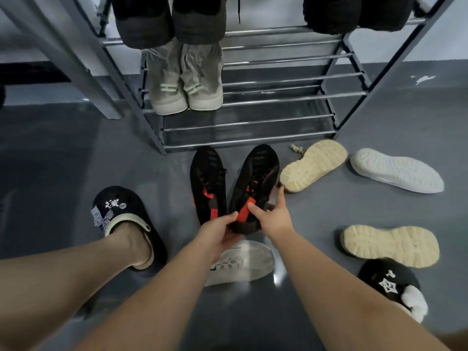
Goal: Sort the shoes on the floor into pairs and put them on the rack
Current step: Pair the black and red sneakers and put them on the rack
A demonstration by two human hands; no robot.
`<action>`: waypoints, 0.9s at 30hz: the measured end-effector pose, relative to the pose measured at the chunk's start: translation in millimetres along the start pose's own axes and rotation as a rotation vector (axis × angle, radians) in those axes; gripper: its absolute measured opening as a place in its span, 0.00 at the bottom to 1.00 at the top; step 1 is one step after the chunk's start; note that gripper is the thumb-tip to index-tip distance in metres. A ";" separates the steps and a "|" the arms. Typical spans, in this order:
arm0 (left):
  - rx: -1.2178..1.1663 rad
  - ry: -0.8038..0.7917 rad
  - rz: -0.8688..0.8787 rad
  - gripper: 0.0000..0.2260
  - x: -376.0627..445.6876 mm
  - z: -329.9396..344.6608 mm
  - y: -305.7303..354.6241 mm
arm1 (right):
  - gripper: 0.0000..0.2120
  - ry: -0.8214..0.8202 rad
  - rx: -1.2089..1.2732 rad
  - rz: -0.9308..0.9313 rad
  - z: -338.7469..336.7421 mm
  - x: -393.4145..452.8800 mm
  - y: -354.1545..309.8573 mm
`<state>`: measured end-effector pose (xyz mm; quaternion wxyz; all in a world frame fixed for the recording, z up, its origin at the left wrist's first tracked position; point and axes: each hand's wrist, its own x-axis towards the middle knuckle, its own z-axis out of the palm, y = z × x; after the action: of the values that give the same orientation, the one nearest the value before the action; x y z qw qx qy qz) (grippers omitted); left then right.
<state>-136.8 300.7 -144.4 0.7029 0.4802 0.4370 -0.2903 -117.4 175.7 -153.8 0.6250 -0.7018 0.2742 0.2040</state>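
Two black-and-red sneakers point toward the rack [249, 124]. The left sneaker [208, 181] is on the floor. The right sneaker [257, 183] is gripped at its heel by my left hand [219, 233] and my right hand [272, 215]. A grey-white sneaker [244, 262] lies under my wrists. Two cream-soled shoes lie sole-up at right, one [312, 164] near the rack, the other [390, 245] closer to me. A white shoe [396, 169] lies sole-up at far right.
The rack holds a beige pair [186, 79] on a middle shelf and dark shoes [169, 19] above. My feet wear black clogs, one [126, 219] at left, one [393, 282] at right. A grey post [76, 57] stands left of the rack.
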 end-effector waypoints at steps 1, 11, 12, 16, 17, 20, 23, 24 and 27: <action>0.002 0.000 -0.016 0.06 4.3 -1.4 0.2 | 0.47 0.002 -0.013 0.021 1.9 3.3 0.2; 0.795 0.400 0.325 0.18 48.0 -27.4 17.5 | 0.27 -0.109 -0.181 -0.006 15.5 45.1 3.6; 0.796 0.468 0.385 0.19 48.5 -32.2 20.7 | 0.28 -0.112 -0.177 0.002 16.0 47.8 5.6; 0.683 0.557 0.333 0.30 66.1 -52.6 21.1 | 0.30 -0.086 -0.173 0.068 15.0 55.7 16.1; 0.641 0.545 0.258 0.32 71.7 -56.4 17.5 | 0.30 -0.083 -0.183 0.081 15.0 57.7 19.0; 0.423 0.420 0.083 0.33 80.3 -58.7 3.7 | 0.30 -0.094 -0.239 0.104 11.4 61.1 24.1; 0.308 0.299 0.027 0.27 80.2 -59.8 -5.2 | 0.30 -0.098 -0.243 0.118 10.9 65.7 29.6; 0.274 0.284 0.017 0.26 80.0 -60.9 -4.7 | 0.30 -0.093 -0.215 0.131 10.9 66.1 30.5; 0.065 0.196 -0.060 0.21 79.0 -62.9 0.2 | 0.29 -0.103 -0.057 0.176 12.5 66.1 29.4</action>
<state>-122.3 360.1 -224.7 0.6319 0.5155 0.5081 -0.2770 -84.9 177.5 -219.6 0.5977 -0.6812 0.2962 0.3017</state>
